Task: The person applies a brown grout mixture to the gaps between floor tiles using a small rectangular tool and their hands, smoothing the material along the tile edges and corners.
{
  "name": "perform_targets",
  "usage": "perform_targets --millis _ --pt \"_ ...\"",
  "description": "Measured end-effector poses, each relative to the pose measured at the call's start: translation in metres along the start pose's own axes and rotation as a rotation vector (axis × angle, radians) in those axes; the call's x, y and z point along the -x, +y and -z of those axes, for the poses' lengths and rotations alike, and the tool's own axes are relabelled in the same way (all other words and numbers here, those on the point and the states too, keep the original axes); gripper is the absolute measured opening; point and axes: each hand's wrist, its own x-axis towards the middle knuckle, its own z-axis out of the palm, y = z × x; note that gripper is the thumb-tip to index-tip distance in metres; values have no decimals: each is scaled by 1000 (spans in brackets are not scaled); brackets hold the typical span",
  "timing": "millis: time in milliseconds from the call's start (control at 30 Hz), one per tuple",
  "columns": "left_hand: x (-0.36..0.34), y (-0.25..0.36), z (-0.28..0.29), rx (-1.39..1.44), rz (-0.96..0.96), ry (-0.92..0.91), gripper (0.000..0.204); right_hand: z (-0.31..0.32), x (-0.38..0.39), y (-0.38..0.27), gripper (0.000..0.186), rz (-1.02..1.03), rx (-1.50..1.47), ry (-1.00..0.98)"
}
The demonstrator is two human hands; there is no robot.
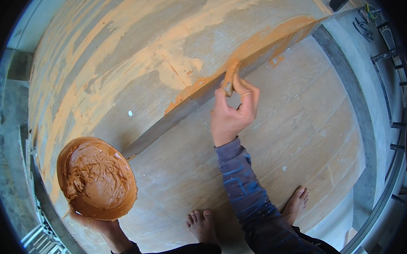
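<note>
In the head view, the person's left hand (92,223) is clasped under a round bowl (100,214) at the near left, fingers and palm supporting it from below and behind. The bowl is tipped so its mouth faces up toward the wearer, and thick orange paste (99,177) lies heaped inside, with more smeared on the rim.

Farther off, near the middle, the right hand (235,114) has a small tool (228,87) pinched between thumb and fingers. Paste and fingers cover so much of it that I can't tell its exact kind. The tip of that grip is right at the edge of a raised step (163,108), where a band of wet orange runs along the top and down onto the upright face toward the far right. Paler, peach-coloured streaks (185,35) sweep across the step's top, to the left and far side.

Below lies the wood-patterned floor (304,113), with a few orange dabs by the step. Two bare feet (202,225) stand on it at the near side, either side of the right arm's dark, blue-marked sleeve (248,188). Cables (362,29) lie at the far right.
</note>
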Motion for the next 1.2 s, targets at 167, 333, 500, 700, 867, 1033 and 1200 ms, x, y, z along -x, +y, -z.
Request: perform_targets --millis 167,333,500,700,867,1033,1200 --pt "12 -4 -8 -20 1 -20 66 29 46 -2 41 203 -128 -306" --pt "17 -1 -10 -8 3 -16 67 40 -58 1 35 180 79 -12" --pt "16 0 -8 -6 55 0 67 47 -80 -17 33 453 280 -382" --pt "21 -2 -10 -32 21 -27 67 69 -34 -38 29 290 127 -768" --pt "26 -5 -17 13 96 -49 66 54 -65 20 34 29 -22 -115" --pt "33 -10 -16 -40 29 -14 66 45 -12 30 38 196 72 -132" --pt "42 -14 -23 -69 -19 -10 66 70 -56 40 41 156 -14 -194"
